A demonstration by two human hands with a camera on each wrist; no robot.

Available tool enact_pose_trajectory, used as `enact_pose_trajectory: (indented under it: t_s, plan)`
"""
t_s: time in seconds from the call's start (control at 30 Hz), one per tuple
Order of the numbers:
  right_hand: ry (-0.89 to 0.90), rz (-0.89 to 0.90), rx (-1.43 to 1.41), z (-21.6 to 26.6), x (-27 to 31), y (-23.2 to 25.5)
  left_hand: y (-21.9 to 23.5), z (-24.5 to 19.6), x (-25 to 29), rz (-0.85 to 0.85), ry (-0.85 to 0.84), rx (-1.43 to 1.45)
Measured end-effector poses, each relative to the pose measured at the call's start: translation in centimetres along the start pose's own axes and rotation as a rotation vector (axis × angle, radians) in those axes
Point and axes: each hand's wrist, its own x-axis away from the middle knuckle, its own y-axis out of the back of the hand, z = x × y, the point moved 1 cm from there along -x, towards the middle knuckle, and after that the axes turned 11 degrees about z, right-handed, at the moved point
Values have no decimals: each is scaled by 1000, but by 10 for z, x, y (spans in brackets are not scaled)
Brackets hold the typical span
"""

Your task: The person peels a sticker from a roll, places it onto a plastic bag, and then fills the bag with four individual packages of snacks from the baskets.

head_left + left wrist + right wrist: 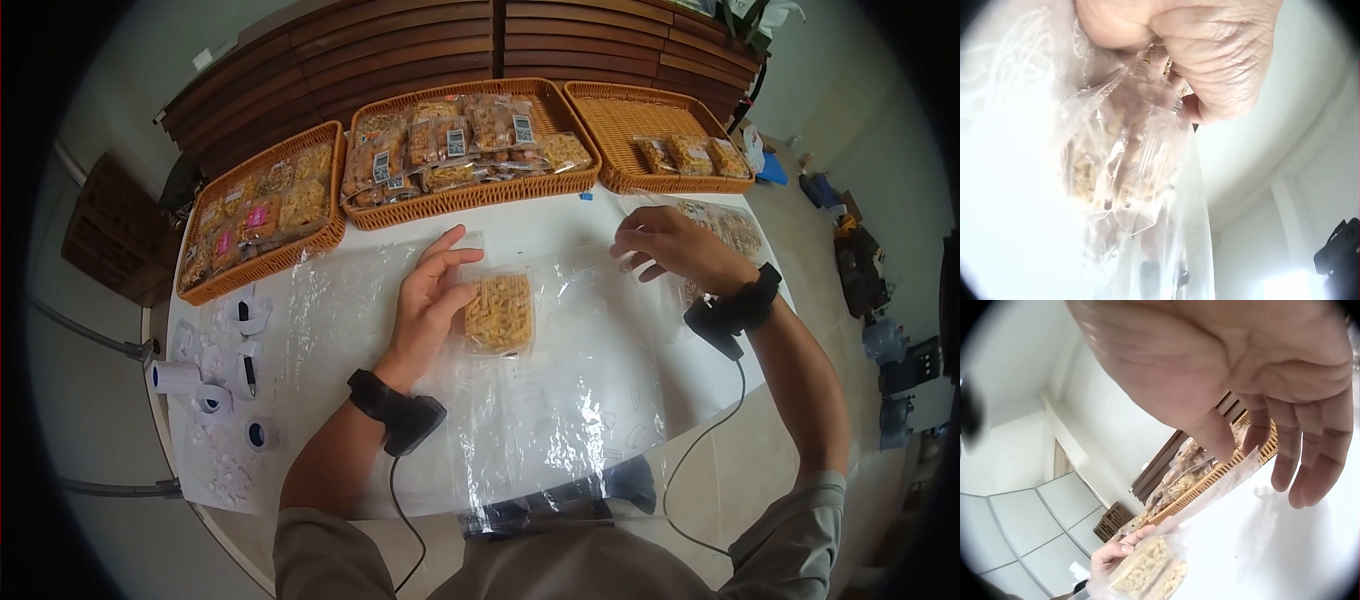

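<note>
A clear packet of pale yellow snack pieces (499, 314) is at the middle of the white table. At its left edge, my left hand (428, 315) grips it, the thumb over its upper left corner. In the left wrist view, crinkled clear plastic covers much of the packet (1088, 175) beside the left hand (1213, 56). My right hand (685, 250) hovers over the table's right part, fingers loosely bent, holding nothing. The right wrist view shows that hand (1254, 375) apart from the packet (1147, 569).
Wicker baskets (470, 205) with packaged snacks line the back edge. Clear plastic sheeting (560, 410) covers the table's middle. Label rolls (178, 377), a black pen (250, 377) and paper scraps lie at the left. More packets (722, 228) lie beyond the right hand.
</note>
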Motion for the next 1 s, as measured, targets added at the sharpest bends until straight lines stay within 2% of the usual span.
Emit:
enact_pose_trajectory:
  t_s: [0.1, 0.2, 0.33, 0.53, 0.67, 0.77, 0.87, 0.97, 1.0]
  plan:
    - [-24, 42, 74, 1, 2, -1, 0, 0, 0, 1, -4, 9]
    - [45, 69, 132, -8, -10, 6, -1, 1, -1, 7, -4, 5]
    - [50, 33, 199, -2, -10, 7, -2, 1, 0, -10, 8, 24]
    - [98, 71, 127, -5, -3, 23, -2, 2, 0, -7, -4, 29]
    - [90, -53, 188, -7, 1, 45, -3, 0, -1, 2, 3, 23]
    - [157, -290, 185, -16, -11, 75, -2, 0, 0, 4, 4, 8]
    - [225, -533, 551, -38, -35, 126, -3, -2, -1, 4, 8, 15]
    - [203, -662, 581, -55, -55, 163, -3, -1, -1, 3, 5, 15]
    - [107, -623, 568, -56, -61, 173, -3, -1, 0, 5, 3, 19]
